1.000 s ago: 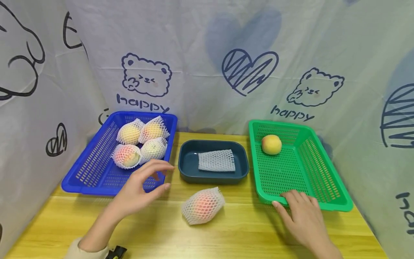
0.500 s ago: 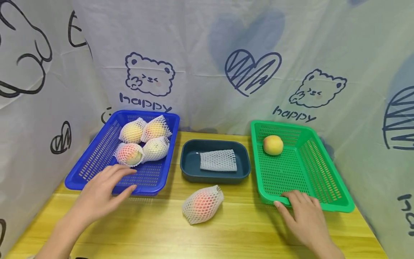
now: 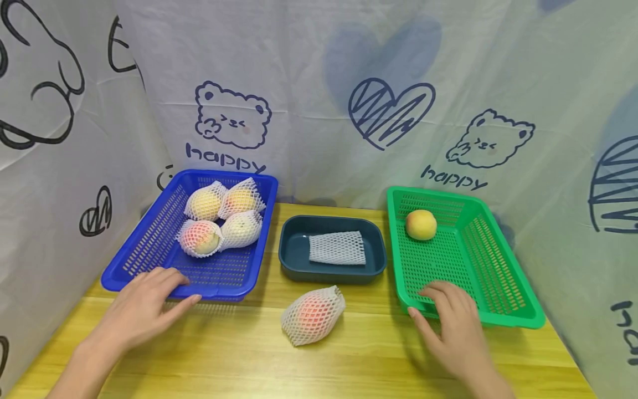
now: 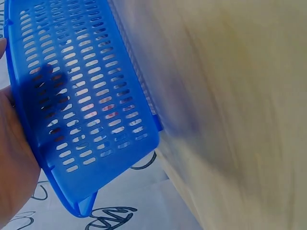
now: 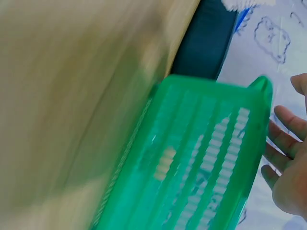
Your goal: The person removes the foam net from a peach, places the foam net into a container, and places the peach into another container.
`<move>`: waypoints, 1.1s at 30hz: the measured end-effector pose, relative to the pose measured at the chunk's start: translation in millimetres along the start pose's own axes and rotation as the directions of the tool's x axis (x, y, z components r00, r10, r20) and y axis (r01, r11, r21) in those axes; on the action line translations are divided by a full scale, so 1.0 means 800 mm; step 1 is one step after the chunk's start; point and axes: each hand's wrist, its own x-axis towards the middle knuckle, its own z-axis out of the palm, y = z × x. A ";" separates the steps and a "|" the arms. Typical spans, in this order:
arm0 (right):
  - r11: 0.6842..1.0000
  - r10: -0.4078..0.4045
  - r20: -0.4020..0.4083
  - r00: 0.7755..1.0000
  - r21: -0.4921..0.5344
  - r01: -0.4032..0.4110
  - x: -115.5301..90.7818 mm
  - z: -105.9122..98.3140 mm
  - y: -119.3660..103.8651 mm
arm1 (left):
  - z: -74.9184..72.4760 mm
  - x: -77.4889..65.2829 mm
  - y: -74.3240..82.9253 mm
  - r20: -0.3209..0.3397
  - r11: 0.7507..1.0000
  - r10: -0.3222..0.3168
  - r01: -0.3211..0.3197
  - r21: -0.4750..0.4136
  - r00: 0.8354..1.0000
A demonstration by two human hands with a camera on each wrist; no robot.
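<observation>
My left hand (image 3: pixel 144 310) lies at the near rim of the blue basket (image 3: pixel 113 279), fingers over the rim and thumb in front of it. In the left wrist view that hand (image 4: pixel 14 158) lies along the rim. My right hand (image 3: pixel 451 330) hovers at the near rim of the green basket (image 3: pixel 518 320), fingers loosely bent and holding nothing; the right wrist view shows its fingers (image 5: pixel 288 141) spread by the rim. Several peaches (image 3: pixel 199 237) in white foam nets lie in the blue basket. One bare peach (image 3: pixel 421 224) sits in the green basket.
A netted peach (image 3: pixel 313 316) lies on the wooden table (image 3: pixel 279 368) between the hands. Behind it stands a dark teal tray (image 3: pixel 331 273) holding a white foam net (image 3: pixel 337 247). A printed cloth (image 3: pixel 309 138) hangs at the back and sides.
My left hand has moved left and down from beside the netted peach to the blue basket's near rim. My right hand has shifted slightly left and lifted its fingers from the green rim.
</observation>
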 end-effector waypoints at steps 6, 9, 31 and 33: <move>0.995 -0.079 -0.003 0.997 0.056 0.080 0.021 0.022 -0.026 | 0.002 -0.002 0.000 0.079 0.996 -0.018 0.011 0.085 0.997; 0.992 -0.105 0.003 0.994 0.075 0.105 0.032 0.037 -0.039 | 0.004 -0.002 0.000 0.076 0.993 -0.007 -0.002 0.115 0.997; 0.857 -0.153 0.543 0.826 0.488 -0.162 0.087 0.132 -0.098 | 0.005 -0.002 0.003 0.089 0.991 -0.040 0.028 0.129 0.995; 0.828 -0.142 0.574 0.806 0.515 -0.221 0.089 0.137 -0.096 | 0.005 -0.001 0.004 0.086 0.991 -0.037 0.026 0.129 0.996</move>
